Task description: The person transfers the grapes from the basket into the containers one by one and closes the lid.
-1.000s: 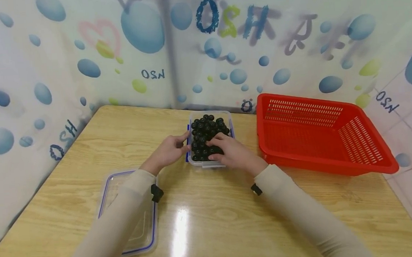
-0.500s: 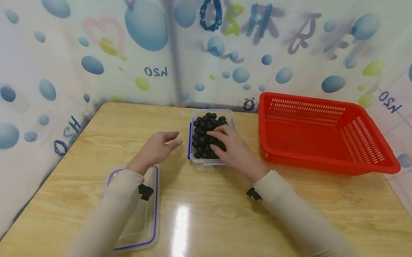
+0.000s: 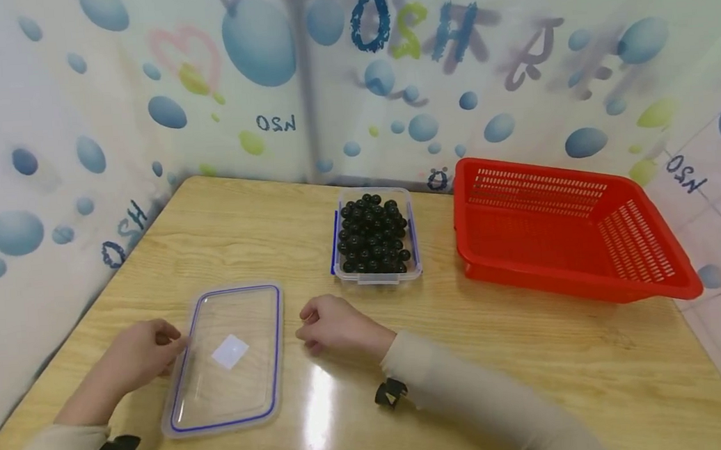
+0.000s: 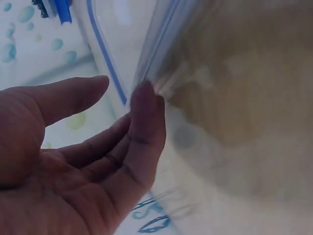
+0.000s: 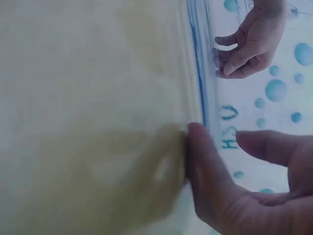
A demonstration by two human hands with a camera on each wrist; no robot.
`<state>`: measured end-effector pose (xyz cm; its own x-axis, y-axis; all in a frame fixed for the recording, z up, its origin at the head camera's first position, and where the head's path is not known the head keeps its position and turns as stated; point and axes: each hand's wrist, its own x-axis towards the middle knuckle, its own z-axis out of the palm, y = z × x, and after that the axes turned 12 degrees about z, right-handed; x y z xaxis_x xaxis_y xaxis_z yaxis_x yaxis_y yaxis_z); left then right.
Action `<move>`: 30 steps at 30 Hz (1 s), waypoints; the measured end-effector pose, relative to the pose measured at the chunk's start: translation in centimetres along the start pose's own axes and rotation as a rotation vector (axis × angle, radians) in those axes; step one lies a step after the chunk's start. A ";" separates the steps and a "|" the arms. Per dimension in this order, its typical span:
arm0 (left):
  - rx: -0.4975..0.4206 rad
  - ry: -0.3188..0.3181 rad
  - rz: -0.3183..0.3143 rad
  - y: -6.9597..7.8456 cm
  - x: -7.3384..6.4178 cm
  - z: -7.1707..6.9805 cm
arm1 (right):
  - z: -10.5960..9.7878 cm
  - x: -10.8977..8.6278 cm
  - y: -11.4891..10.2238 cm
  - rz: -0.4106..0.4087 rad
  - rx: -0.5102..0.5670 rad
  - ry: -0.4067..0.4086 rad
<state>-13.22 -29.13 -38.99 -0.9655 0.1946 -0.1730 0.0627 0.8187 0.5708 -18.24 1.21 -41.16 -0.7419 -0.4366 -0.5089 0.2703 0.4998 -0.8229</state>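
A clear rectangular lid [image 3: 222, 398] with a blue seal line lies flat on the table, a pale diamond-shaped patch showing on it. At its left edge is my left hand [image 3: 134, 359], fingers loosely bent; in the left wrist view the fingertips [image 4: 144, 95] are right at the lid's edge and the thumb stands apart. My right hand [image 3: 342, 327] hovers to the right of the lid, fingers loosely curled with nothing between them. Behind it, a clear plastic container [image 3: 379, 278] with blue-edged sides is filled with shiny black round balls [image 3: 370, 235], and no hand touches it.
A large red plastic basket [image 3: 565, 284] with slotted walls stands on the right side of the wooden table [image 3: 502, 368]. Patterned sheeting [image 3: 338, 87] with blue bubbles and letters closes off the back and sides.
Both hands have left the container and come nearer to the lid. The left hand moved left and down to the lid's left edge; the right hand came away from the black balls toward its right side.
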 end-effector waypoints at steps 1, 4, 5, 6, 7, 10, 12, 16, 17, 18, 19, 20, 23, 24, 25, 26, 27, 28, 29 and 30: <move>-0.055 -0.014 -0.011 -0.2 -0.3 0.4 | 0.4 0.2 0.2 0.017 0.046 -0.020; -0.203 -0.016 -0.030 -0.6 -0.7 1.4 | 1.3 0.5 0.4 0.055 0.179 -0.066; -0.235 -0.009 -0.033 -0.6 -0.7 1.6 | 1.5 0.6 0.4 0.063 0.200 -0.072; -0.266 -0.003 -0.037 -0.6 -0.7 1.7 | 1.7 0.6 0.4 0.070 0.223 -0.074; -0.289 0.001 -0.040 -0.7 -0.7 1.8 | 1.8 0.7 0.4 0.074 0.236 -0.076; -0.328 0.012 -0.038 -0.6 -0.6 1.6 | 1.9 0.6 0.2 0.073 0.244 -0.054; -0.352 0.030 -0.021 -0.2 -0.5 1.1 | 1.7 0.3 0.1 0.053 0.256 -0.031; -0.409 0.092 0.047 1.5 0.3 -0.7 | 0.0 -0.8 -1.1 -0.030 0.346 0.003; -0.418 0.104 0.062 2.2 0.6 -1.2 | -0.7 -1.2 -1.6 -0.052 0.364 0.015; -0.427 0.113 0.077 2.9 1.1 -1.8 | -1.6 -1.5 -2.1 -0.074 0.380 0.028; -0.437 0.118 0.088 3.7 1.7 -2.3 | -2.6 -1.8 -2.5 -0.093 0.383 0.045; -0.442 0.123 0.102 4.6 2.3 -2.6 | -3.7 -2.2 -3.0 -0.106 0.373 0.068; -0.484 0.163 0.145 7.4 4.5 -3.0 | -7.3 -3.3 -3.9 -0.132 0.301 0.156; -0.511 0.181 0.159 8.4 5.4 -2.8 | -8.5 -3.6 -4.0 -0.133 0.277 0.183; -0.538 0.201 0.173 9.4 6.3 -2.6 | -9.7 -4.0 -4.1 -0.131 0.252 0.211; -0.563 0.219 0.187 10.3 7.3 -2.3 | -10.9 -4.2 -4.2 -0.126 0.230 0.233; -0.592 0.232 0.192 11.2 8.3 -1.9 | -12.1 -4.5 -4.2 -0.113 0.213 0.258; -0.622 0.240 0.194 12.1 9.3 -1.5 | -13.3 -4.7 -4.2 -0.092 0.194 0.285; -0.647 0.233 0.194 12.9 10.4 -1.1 | -14.4 -4.9 -4.2 -0.070 0.178 0.309; -0.670 0.226 0.196 13.7 11.4 -0.8 | -15.5 -5.1 -4.1 -0.043 0.166 0.335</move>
<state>-23.58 -16.11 -32.55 -0.9855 0.1279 0.1110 0.1414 0.2602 0.9552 -25.13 13.01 -31.31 -0.9071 -0.1717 -0.3842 0.3095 0.3463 -0.8856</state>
